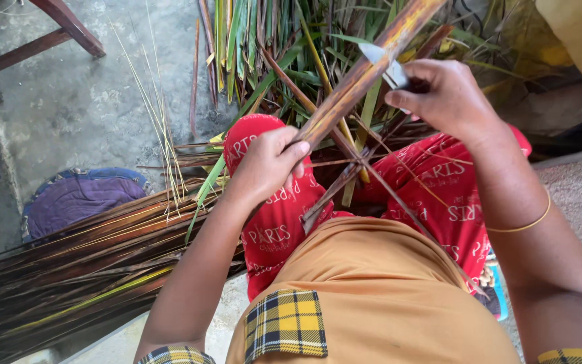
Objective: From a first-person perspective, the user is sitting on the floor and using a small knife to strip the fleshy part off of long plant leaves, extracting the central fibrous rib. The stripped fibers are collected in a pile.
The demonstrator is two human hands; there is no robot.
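Note:
My left hand point(267, 162) grips a long brown and yellow palm leaf strip point(365, 67) that slants up to the right over my lap. My right hand point(442, 98) holds a small knife point(386, 64), its pale blade laid against the strip's right edge. Thin brown ribs point(362, 168) cross below the strip, above my knees in red printed cloth point(284, 216).
A heap of green and dry palm leaves point(277, 40) lies ahead. A pile of brown strips point(82, 263) spreads on the concrete floor at the left, beside a purple cushion point(79, 199). Wooden furniture legs point(55, 30) stand at the top left.

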